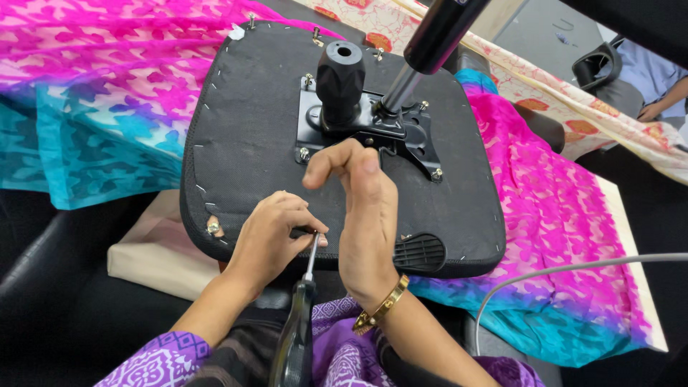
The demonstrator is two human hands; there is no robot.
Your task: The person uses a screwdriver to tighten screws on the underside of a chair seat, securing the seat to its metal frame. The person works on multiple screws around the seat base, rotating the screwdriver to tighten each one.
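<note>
Screwdriver [304, 301] tip seemingly pinched by left hand [269, 240].

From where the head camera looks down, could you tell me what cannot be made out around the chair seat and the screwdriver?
- Screwdriver tip: hidden in the head view under the left hand, so the screw it meets cannot be seen.
- Screwdriver handle end: cut off by the bottom edge.
- Right hand: its palm faces away, so any small part in it is hidden.
- Lever on the chair seat: its top is cut off by the upper edge.
</note>
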